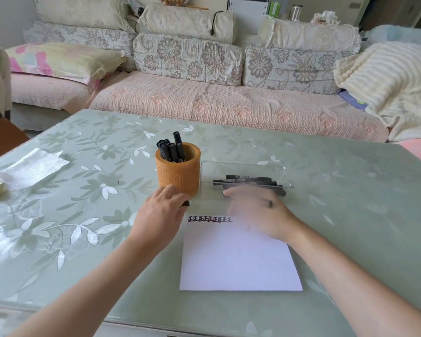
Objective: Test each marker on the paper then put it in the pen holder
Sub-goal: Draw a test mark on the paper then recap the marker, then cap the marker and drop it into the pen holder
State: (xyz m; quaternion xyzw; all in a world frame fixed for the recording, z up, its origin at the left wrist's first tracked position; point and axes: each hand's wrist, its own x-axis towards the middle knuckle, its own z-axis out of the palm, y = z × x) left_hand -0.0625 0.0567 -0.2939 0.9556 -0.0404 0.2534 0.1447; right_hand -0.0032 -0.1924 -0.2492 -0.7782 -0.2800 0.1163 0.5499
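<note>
Black capped markers [249, 182] lying in clear tray [243, 166] right of orange pen holder [178, 171], more standing inside it, left hand [161, 211] curled around a black cap, blurred right hand [258, 210] fingers spread near tray, paper [238, 259] with marks

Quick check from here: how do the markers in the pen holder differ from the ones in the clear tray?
The markers in the pen holder stand upright, bunched in the orange pen holder; the markers in the tray lie flat, side by side, in the clear tray. The holder's stand behind the left hand; the tray's lie just beyond the blurred right hand. Both sets are black.
</note>
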